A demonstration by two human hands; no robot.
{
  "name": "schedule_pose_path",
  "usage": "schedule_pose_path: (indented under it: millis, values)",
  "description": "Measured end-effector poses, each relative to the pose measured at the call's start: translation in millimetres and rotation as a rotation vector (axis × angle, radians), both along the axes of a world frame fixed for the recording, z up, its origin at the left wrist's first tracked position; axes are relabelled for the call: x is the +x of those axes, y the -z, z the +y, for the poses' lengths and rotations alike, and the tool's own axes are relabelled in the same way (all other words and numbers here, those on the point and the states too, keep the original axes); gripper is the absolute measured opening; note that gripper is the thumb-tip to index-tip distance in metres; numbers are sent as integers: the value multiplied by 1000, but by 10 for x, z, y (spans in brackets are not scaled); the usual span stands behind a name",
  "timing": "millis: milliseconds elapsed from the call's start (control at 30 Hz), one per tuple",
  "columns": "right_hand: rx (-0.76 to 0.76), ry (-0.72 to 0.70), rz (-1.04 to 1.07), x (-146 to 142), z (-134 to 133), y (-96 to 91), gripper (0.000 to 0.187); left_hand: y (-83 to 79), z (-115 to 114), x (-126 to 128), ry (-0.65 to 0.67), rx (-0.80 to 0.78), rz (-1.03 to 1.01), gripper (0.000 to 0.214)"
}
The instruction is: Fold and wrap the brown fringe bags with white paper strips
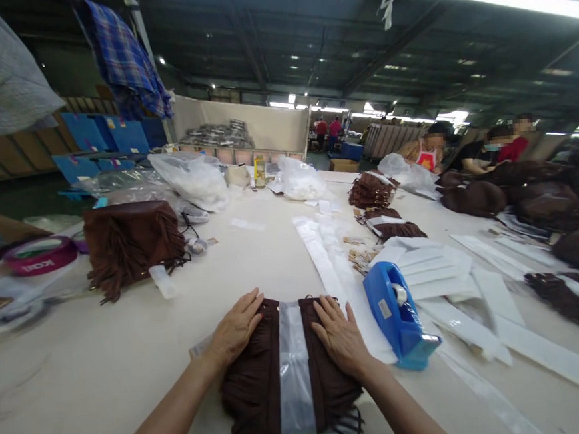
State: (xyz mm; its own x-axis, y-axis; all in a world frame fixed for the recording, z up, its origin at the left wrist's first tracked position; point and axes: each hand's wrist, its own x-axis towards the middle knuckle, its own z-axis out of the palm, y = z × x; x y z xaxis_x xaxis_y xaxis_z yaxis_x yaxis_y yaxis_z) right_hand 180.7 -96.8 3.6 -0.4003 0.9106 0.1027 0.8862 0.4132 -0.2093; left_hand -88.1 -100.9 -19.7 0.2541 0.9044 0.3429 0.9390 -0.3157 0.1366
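Observation:
A brown fringed bag [255, 387] lies flat on the white table [105, 365] right in front of me, with a white paper strip [294, 370] running down its middle. My left hand [235, 328] rests flat on the bag's upper left part, fingers stretched out. My right hand [339, 333] lies flat on the upper right part, fingers also extended. Neither hand grips anything. A blue tape dispenser [397, 315] stands just to the right of my right hand.
Another brown fringed bag [129, 246] sits at the left, near a pink tape roll [39, 255]. White paper strips [439, 272], plastic bags [191, 178] and more brown bags [518, 192] cover the far and right side. People sit at the far right.

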Motion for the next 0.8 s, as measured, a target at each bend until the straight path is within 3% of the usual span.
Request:
schedule_pose_path:
  millis: [67, 133, 267, 367, 433, 500, 567, 700, 800]
  values:
    - [44, 67, 54, 78, -67, -53, 42, -67, -75, -34, -69, 66, -27, 43]
    - [100, 38, 166, 127, -228, -149, 40, -176, -285, 17, -84, 123, -51, 46]
    - [157, -330, 244, 215, -685, -238, 38, -280, -899, 238, 188, 160, 45, 51]
    - [284, -453, 140, 456, -931, -1, 42, -135, -1238, 186, 221, 279, 241, 55]
    - [383, -350, 129, 704, -1019, 228, 46, -25, -1338, 1, 183, 328, 287, 54]
    - [438, -183, 179, 906, -1059, 382, 45, -1, -1348, -189, 143, 389, 256, 55]
    - [463, -88, 252, 942, -1049, 391, 43, -84, -1274, -253, 95, 460, 194, 55]
    - [388, -147, 289, 478, -833, 110, 44, -292, -884, 106, 105, 406, 132, 49]
    - [218, -108, 179, 81, -568, -42, 42, -235, -530, 420, 48, 181, 168, 47]
